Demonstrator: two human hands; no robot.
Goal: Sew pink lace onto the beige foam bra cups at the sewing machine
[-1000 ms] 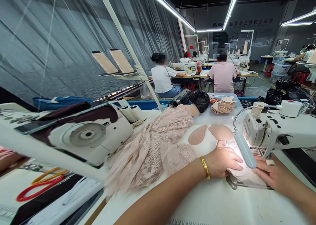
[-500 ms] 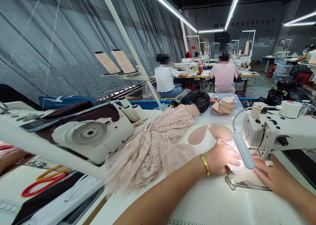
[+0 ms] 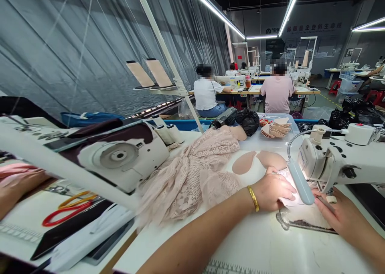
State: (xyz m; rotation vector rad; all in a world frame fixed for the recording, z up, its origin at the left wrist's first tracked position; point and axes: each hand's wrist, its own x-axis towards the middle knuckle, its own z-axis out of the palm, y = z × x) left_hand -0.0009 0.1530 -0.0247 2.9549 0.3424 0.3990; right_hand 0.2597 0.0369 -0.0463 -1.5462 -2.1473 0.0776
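Observation:
My left hand (image 3: 272, 192) lies over a small pale pink fabric piece (image 3: 287, 202), fingers curled and gripping it beside the needle area of a white sewing machine (image 3: 315, 158). On the machine's right side, my right hand (image 3: 337, 212) is closed round a thin metal tool (image 3: 326, 203), which looks like tweezers; its tip is hidden behind the grey lamp (image 3: 300, 184). The lamp's light falls on the fabric. Just beyond my left hand lie flat beige cup pieces (image 3: 244, 163). Left of my forearm is a heap of beige lace fabric (image 3: 186, 182).
A plastic tray (image 3: 288, 135) holds stacked beige cups (image 3: 275, 128) at the back, with a black bag (image 3: 247, 121) beside it. A second machine (image 3: 120, 158) and red-handled scissors (image 3: 66, 214) are on the left. Two people sit farther off.
The camera view has turned slightly left, so the scene sits farther right. My right hand and the metal tool have shifted slightly at the needle area. My left hand stays on the fabric.

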